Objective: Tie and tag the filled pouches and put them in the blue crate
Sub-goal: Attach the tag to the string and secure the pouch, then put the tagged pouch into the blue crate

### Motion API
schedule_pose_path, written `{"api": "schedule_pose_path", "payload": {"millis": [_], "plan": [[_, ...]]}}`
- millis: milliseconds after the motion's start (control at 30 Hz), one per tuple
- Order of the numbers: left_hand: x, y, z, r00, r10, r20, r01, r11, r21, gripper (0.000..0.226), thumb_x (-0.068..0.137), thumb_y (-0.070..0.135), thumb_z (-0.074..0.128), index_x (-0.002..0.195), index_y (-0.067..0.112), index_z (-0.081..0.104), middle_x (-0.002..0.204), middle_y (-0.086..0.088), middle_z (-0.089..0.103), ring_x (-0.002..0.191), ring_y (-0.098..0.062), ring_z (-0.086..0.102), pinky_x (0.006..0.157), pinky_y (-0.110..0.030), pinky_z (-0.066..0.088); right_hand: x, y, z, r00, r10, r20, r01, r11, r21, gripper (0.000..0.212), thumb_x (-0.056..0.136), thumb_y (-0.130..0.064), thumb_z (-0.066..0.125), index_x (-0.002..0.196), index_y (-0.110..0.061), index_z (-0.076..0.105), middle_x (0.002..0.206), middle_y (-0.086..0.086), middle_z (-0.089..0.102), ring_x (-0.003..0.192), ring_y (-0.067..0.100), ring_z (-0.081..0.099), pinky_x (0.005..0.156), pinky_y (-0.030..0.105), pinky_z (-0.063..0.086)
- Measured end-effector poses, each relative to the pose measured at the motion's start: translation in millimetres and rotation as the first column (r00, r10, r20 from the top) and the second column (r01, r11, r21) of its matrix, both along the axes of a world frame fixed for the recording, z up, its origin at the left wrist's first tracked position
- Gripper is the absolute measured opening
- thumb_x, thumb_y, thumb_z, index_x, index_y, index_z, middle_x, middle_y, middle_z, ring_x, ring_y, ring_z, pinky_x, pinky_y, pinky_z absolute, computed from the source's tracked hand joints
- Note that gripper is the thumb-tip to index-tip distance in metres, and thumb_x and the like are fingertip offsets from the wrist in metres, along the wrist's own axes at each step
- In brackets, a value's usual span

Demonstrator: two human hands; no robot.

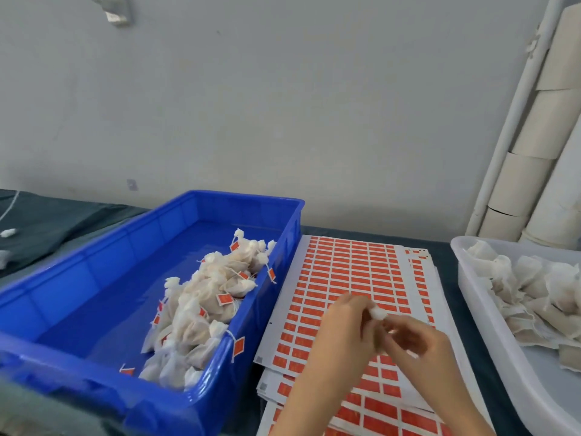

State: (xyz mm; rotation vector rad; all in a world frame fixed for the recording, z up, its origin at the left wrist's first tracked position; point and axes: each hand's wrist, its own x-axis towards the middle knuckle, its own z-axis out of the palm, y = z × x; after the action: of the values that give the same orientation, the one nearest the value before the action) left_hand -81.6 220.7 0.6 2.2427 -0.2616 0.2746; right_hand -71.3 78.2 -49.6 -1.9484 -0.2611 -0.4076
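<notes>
Now gripping a small white pouch (379, 313) in left hand (342, 322), pinching at its neck with right hand (415, 338); fingers blurred, string not made out, likely mid-tie. Held above sheets of red tags (345, 265) near the front edge of the tabletop (446, 262). Off to the left, just beside the sheets: blue crate (251, 198), long axis running toward the far edge, closer to left hand, tied pouches (201, 306) heaped along its right wall. At the right edge, white tray (471, 297) of untied pouches (534, 291). No tag seen on held pouch.
</notes>
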Motion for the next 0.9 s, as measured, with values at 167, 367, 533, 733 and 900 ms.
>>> {"api": "schedule_pose_path", "payload": {"millis": [167, 367, 533, 733, 900], "plan": [[8.7, 36.6, 77.0, 0.996, 0.050, -0.070, -0.023, 0.939, 0.343, 0.025, 0.090, 0.018, 0.065, 0.114, 0.021, 0.060, 0.109, -0.001, 0.060, 0.094, -0.014, 0.059, 0.092, -0.029, 0.049, 22.6, 50.2, 50.9, 0.992, 0.068, 0.104, -0.065, 0.997, -0.034, 0.013, 0.071, -0.040, 0.070, 0.072, -0.041, 0.058, 0.068, -0.038, 0.061, 0.074, -0.012, 0.062, 0.053, 0.005, 0.045], [31.8, 106.7, 103.9, 0.988, 0.128, 0.083, -0.147, 0.944, 0.296, 0.015, 0.094, 0.021, 0.058, 0.108, 0.019, 0.063, 0.101, -0.002, 0.067, 0.075, -0.014, 0.058, 0.067, -0.024, 0.047, 66.3, 114.1, 96.0, 0.980, 0.152, 0.131, -0.141, 0.986, -0.091, 0.015, 0.078, -0.031, 0.075, 0.073, -0.036, 0.061, 0.066, -0.014, 0.066, 0.062, 0.008, 0.066, 0.056, 0.014, 0.052], [81.8, 155.6, 101.3, 0.983, 0.140, 0.121, -0.161, 0.969, 0.186, 0.002, 0.092, 0.014, 0.061, 0.091, 0.016, 0.062, 0.105, -0.003, 0.068, 0.071, -0.013, 0.059, 0.069, -0.027, 0.051, 109.8, 163.2, 110.6, 0.978, 0.180, 0.108, -0.172, 0.982, -0.079, 0.013, 0.081, -0.027, 0.075, 0.085, -0.015, 0.071, 0.074, -0.003, 0.069, 0.068, 0.010, 0.066, 0.065, 0.019, 0.054], [118.8, 184.6, 75.1, 0.978, 0.207, 0.019, -0.208, 0.972, 0.105, 0.020, 0.093, 0.004, 0.054, 0.110, 0.010, 0.063, 0.115, -0.005, 0.065, 0.100, -0.019, 0.062, 0.064, -0.017, 0.048, 141.3, 195.9, 94.4, 0.976, 0.217, -0.009, -0.216, 0.967, -0.134, 0.015, 0.093, -0.020, 0.060, 0.097, -0.012, 0.073, 0.090, 0.004, 0.072, 0.079, 0.014, 0.065, 0.067, 0.018, 0.053], [120.2, 185.5, 62.9, 0.963, 0.198, -0.181, -0.165, 0.969, 0.184, 0.045, 0.096, 0.002, 0.044, 0.139, 0.010, 0.043, 0.139, -0.010, 0.048, 0.123, -0.024, 0.050, 0.097, -0.030, 0.042, 142.2, 197.3, 82.1, 0.940, 0.287, -0.185, -0.330, 0.901, -0.282, 0.034, 0.100, -0.015, 0.045, 0.132, -0.017, 0.056, 0.124, 0.003, 0.062, 0.091, 0.009, 0.055, 0.064, 0.008, 0.039]]}}
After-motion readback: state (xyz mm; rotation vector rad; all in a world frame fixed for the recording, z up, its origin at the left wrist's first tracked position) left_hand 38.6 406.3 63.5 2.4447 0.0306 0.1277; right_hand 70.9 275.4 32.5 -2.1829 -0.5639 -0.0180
